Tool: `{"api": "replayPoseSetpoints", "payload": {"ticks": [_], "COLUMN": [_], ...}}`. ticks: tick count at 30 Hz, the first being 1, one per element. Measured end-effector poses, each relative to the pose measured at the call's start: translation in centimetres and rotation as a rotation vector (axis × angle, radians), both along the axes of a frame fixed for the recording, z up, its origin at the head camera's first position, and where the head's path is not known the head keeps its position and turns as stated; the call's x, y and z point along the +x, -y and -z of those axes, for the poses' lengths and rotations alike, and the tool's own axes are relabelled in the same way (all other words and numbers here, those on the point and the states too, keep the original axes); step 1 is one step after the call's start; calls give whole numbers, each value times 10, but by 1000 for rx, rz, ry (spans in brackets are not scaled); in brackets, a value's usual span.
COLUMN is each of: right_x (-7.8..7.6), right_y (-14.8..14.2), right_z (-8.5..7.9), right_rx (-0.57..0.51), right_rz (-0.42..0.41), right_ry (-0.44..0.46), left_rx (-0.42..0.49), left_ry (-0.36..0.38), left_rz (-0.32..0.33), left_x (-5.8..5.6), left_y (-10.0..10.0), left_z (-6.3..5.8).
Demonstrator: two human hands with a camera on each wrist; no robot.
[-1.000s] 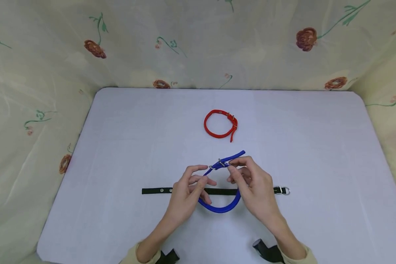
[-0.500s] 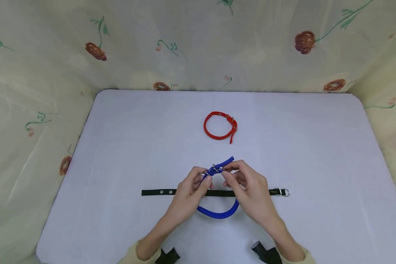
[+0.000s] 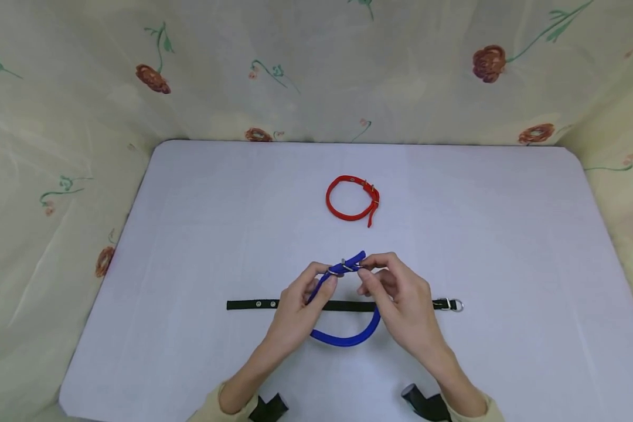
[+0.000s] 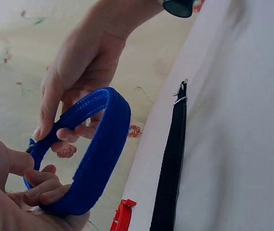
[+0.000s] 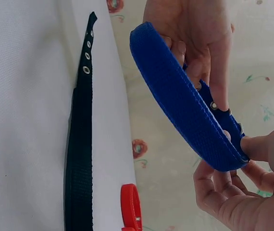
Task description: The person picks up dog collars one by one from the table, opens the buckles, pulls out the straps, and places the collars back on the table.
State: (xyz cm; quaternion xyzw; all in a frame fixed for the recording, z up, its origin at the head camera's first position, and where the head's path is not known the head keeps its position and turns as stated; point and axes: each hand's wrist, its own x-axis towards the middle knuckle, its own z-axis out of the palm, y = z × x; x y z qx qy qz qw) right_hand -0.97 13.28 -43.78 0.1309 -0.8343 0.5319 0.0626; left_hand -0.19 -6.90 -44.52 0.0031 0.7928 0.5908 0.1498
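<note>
A blue collar, bent into a loop with its strap end through the metal buckle, is held up over the table between both hands. My left hand pinches the strap on the left of the buckle between thumb and index finger. On the buckle's other side, my right hand pinches the collar with thumb and index finger. The right wrist view shows a metal eyelet in the blue strap near the fingers. Beneath the hands a black collar lies straight across the table, its eyelets at the left and its buckle and ring at the right.
A red collar, buckled into a ring, lies farther back on the white table. Flower-patterned cloth rises behind the table and at both sides. Black wrist straps show at the front edge of the head view.
The blue collar's strap end has drawn back leftward through the buckle area and sticks out less. Both hands shifted slightly, and my left fingers closed onto the strap. The red and black collars stayed put.
</note>
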Motion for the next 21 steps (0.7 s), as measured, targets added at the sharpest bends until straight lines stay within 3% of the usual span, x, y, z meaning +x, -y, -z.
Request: {"api": "replayPoseSetpoints", "payload": {"ticks": [7, 14, 21], "right_x": [1, 2, 2], "right_y": [0, 1, 1], "right_z": [1, 1, 1], "right_rx": [19, 40, 46], "right_rz": [-27, -46, -32], "right_ry": [34, 14, 7], "left_rx": [64, 197, 213], "left_ry": [-11, 120, 133], "left_rz": [39, 23, 20], "left_x": [0, -2, -2], "left_y": [3, 5, 5], "left_z": [-1, -3, -3]}}
